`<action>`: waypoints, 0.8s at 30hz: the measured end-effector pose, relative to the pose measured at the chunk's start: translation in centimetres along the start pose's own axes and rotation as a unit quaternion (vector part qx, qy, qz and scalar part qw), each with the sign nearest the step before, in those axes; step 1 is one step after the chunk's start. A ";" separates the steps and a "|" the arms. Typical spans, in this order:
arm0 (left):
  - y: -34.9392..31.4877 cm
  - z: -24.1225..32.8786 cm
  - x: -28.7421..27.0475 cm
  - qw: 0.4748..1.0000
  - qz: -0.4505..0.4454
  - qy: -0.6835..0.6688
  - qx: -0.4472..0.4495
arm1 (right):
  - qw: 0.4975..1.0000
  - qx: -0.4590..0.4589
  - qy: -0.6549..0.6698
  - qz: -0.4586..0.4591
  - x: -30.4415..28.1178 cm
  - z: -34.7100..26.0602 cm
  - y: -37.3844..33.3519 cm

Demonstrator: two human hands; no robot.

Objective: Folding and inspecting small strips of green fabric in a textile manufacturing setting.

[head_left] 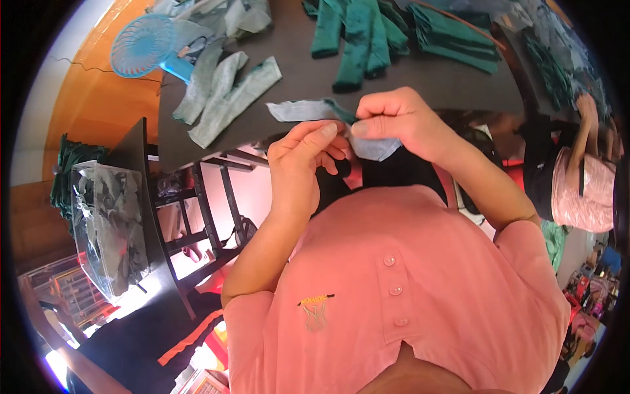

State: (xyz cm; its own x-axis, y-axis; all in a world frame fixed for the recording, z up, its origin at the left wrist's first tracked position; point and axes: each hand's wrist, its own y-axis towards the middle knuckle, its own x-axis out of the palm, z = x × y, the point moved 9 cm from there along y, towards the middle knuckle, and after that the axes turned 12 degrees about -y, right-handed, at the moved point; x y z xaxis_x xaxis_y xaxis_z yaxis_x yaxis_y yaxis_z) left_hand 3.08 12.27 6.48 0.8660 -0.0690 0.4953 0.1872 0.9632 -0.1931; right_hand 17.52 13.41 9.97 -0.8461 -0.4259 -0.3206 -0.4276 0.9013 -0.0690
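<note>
A narrow fabric strip (296, 110), pale grey with a dark green edge, is held at the table's near edge. My left hand (298, 154) pinches at its middle with thumb and forefinger, the other fingers curled. My right hand (403, 125) grips the strip close beside it, thumb on top. A pale end of the strip hangs below the right hand, and the other end lies out to the left over the dark table (289, 39). What exactly lies between the left fingertips is too small to make out.
Pale grey-green strips (233, 102) lie on the left of the table, near a blue fan (143, 46). Green strips (357, 43) and a stacked green pile (453, 36) lie farther off. A clear bin (108, 226) of scraps stands left. Another person (584, 177) sits at right.
</note>
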 end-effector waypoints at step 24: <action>0.5 -13.1 -6.2 0.984 0.053 0.114 -0.126 | 0.961 0.240 0.087 0.107 2.3 19.8 -5.0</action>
State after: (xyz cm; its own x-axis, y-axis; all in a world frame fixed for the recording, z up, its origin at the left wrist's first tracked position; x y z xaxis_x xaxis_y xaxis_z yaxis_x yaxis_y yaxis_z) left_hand 3.86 9.72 -7.83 0.9628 -0.0563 0.2641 0.1748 0.8755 -0.4504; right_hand 23.95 9.49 -9.11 -0.9565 -0.1960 -0.2162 -0.0775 0.8848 -0.4594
